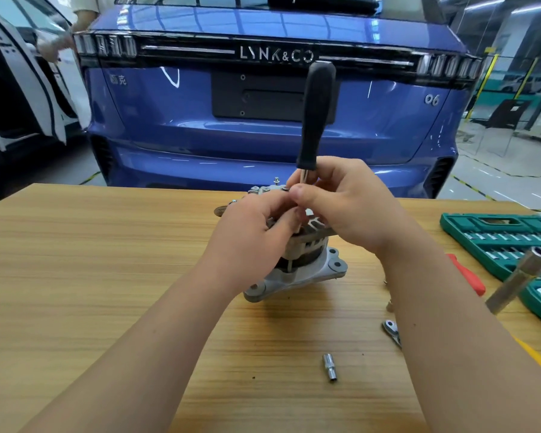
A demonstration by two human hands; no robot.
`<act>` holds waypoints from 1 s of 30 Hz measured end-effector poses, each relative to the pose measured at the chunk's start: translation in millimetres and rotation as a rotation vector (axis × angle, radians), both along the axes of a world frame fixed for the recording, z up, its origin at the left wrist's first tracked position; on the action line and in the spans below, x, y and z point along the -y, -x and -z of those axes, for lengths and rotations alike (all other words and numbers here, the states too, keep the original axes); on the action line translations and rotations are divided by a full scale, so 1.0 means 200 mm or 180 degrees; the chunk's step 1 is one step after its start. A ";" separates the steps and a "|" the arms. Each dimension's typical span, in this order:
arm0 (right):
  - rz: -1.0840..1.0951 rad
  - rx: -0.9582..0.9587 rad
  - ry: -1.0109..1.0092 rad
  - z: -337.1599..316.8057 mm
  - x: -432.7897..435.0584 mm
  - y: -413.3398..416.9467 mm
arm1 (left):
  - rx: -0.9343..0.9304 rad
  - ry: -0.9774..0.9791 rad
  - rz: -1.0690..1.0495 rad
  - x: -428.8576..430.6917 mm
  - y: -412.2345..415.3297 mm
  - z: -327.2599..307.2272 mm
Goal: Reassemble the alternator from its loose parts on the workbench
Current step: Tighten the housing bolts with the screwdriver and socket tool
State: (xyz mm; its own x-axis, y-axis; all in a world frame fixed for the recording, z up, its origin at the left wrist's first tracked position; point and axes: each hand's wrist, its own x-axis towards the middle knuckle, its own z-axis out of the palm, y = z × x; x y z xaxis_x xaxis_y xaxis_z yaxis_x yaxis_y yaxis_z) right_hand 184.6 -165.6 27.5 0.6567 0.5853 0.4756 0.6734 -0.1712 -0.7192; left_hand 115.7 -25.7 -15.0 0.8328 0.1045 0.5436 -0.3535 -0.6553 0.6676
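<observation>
Screwdriver (317,117) tip perhaps behind fingers (305,194)

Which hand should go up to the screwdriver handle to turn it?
Right. The right hand pinches the screwdriver shaft just below its black handle; the left hand holds lower down, by the tip at the alternator, likely steadying it.

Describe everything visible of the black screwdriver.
The screwdriver has a long, matte black handle, seemingly plastic or rubber, and a thin shiny metal shaft. It stands nearly upright over the alternator, handle up and leaning slightly right. The right hand pinches the shaft just below the handle. The left hand curls its fingers beside the lower shaft, though whether they hold it is unclear. The tip is hidden between the hands.
</observation>
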 end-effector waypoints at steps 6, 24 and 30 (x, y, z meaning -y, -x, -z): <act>0.0262 0.0086 0.0063 0.01 -0.01 0.00 | 0.0110 0.0070 -0.0220 0.03 0.00 0.00; 0.0206 -0.0048 0.0047 -0.03 0.02 0.01 | -0.0012 0.0001 -0.0211 0.03 0.00 -0.02; 0.0455 0.0028 -0.0152 -0.01 -0.02 0.01 | 0.0071 -0.0084 -0.0187 0.03 0.01 -0.02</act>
